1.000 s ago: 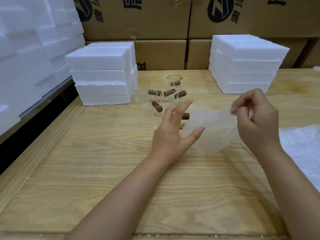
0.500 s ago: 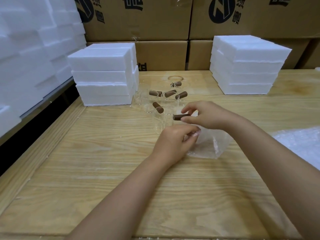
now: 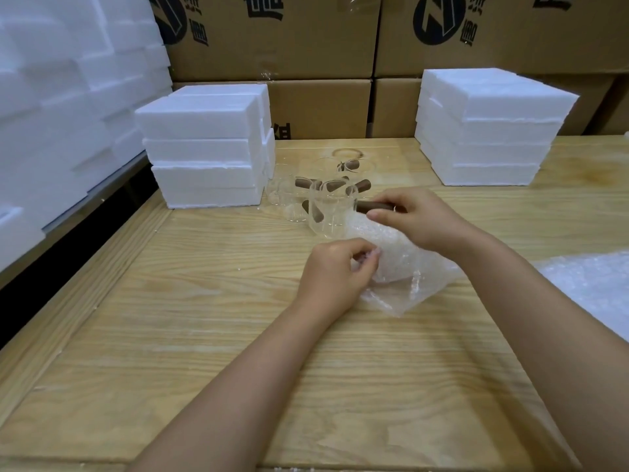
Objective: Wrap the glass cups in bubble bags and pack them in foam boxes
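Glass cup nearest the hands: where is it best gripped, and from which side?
By its brown handle, coming from the right. It juts out sideways from the upright glass cup toward the right hand, which grips it; the smooth clear wall probably offers less purchase. The left hand pinches the bubble bag.

Upper left carton (image 3: 272,46): black print on brown card. Part of a round logo shows at its left edge, with two small Chinese characters stacked beside it. Next comes the lower half of one large character, cut off at the top of view. None of it is fully legible.

Upper right carton (image 3: 510,46): same print. A round black logo (image 3: 439,18) has a slanted pale shape inside and two small characters to its right. Further right is a fragment of a large character.

Lower middle carton (image 3: 320,107): a piece of a black character sits low at its left, just beside the foam stack (image 3: 204,148). It is too cropped to read.
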Motion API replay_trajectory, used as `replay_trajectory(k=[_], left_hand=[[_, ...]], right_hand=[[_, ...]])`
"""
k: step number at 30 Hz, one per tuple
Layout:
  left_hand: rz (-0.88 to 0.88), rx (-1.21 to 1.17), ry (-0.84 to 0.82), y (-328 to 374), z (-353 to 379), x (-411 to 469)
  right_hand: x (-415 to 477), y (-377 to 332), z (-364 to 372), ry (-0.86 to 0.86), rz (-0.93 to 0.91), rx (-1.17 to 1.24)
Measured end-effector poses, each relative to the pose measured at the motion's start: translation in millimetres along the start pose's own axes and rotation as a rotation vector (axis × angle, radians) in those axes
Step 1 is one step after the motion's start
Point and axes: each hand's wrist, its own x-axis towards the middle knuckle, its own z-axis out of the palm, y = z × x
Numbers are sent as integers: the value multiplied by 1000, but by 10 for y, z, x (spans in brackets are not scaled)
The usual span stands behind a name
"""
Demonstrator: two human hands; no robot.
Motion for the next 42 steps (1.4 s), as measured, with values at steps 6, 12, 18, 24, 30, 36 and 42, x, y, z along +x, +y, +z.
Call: replay_trajectory(k=[6, 12, 18, 24, 30, 36, 42], left_hand=[[-291, -121, 56, -43, -71, 81], [-284, -194, 138, -68, -136, 106], [-282, -322, 180, -20, -157, 127], [-269, -403, 276, 37, -192, 158], [-186, -467, 286, 116, -240, 155], [-151, -559, 227, 220, -213, 151], [-69, -754, 72, 292, -303, 154]], right_hand=[[-380, -169, -298, -73, -59, 402], [-564, 18, -354, -112, 42, 228], [-631, 41, -458, -56, 11, 211], [-691, 38, -472, -14, -46, 80], [-690, -30, -387, -82, -42, 4], [-656, -24, -260, 82, -98, -288], [-652, -63, -89, 105, -179, -332]])
